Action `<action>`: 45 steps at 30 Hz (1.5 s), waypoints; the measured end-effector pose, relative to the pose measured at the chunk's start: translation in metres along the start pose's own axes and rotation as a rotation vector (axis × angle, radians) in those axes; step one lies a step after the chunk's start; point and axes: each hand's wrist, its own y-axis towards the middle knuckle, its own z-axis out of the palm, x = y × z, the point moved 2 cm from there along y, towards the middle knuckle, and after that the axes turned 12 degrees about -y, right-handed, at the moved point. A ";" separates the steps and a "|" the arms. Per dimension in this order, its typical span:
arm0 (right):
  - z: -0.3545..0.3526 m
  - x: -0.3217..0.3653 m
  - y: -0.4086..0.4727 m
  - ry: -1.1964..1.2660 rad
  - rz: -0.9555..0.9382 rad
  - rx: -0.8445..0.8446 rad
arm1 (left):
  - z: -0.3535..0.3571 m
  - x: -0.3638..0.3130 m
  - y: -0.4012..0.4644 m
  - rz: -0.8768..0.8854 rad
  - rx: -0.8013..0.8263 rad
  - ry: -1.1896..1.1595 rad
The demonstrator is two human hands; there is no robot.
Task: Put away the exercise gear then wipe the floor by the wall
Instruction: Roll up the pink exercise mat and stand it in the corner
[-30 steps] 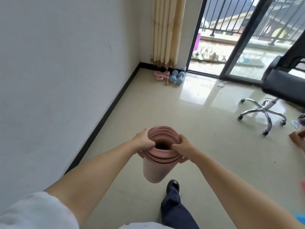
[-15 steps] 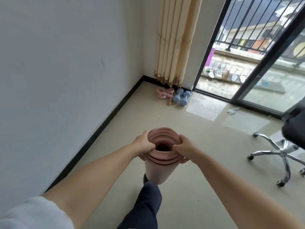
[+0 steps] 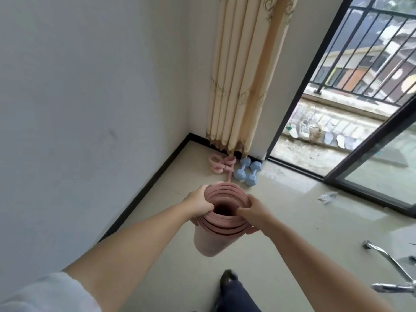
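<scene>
Corner gear now nearer than 0.5 s ago. One rolled mat (image 3: 211, 240), upright, off the floor (image 3: 292, 221): left hand (image 3: 199, 202) and right hand (image 3: 253, 212) each grasp its rim. Beyond: two dumbbells (image 3: 246, 171), one pink band (image 3: 221, 164), one curtain (image 3: 244, 73).

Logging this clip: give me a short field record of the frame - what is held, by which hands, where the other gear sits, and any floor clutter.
held item: rolled pink exercise mat, upright, off the floor
left hand: grips the mat's top rim
right hand: grips the rim opposite
gear in corner: two blue dumbbells and a pink resistance band on the floor below the curtain
floor clutter: crumpled scrap near the sliding door
also in view: chrome chair base, right edge
</scene>
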 end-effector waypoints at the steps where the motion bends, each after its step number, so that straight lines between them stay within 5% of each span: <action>1: -0.011 0.009 0.024 -0.013 -0.017 0.007 | -0.006 -0.011 0.022 -0.004 -0.009 -0.002; 18: -0.156 0.192 0.375 -0.246 -0.221 0.075 | -0.144 -0.151 0.341 -0.106 -0.274 -0.062; 37: -0.140 0.341 0.710 -0.030 0.046 0.033 | -0.312 -0.153 0.743 -0.088 -0.110 0.065; 45: -0.126 0.367 0.840 -0.034 0.061 0.028 | -0.349 -0.178 0.819 -0.036 -0.260 0.024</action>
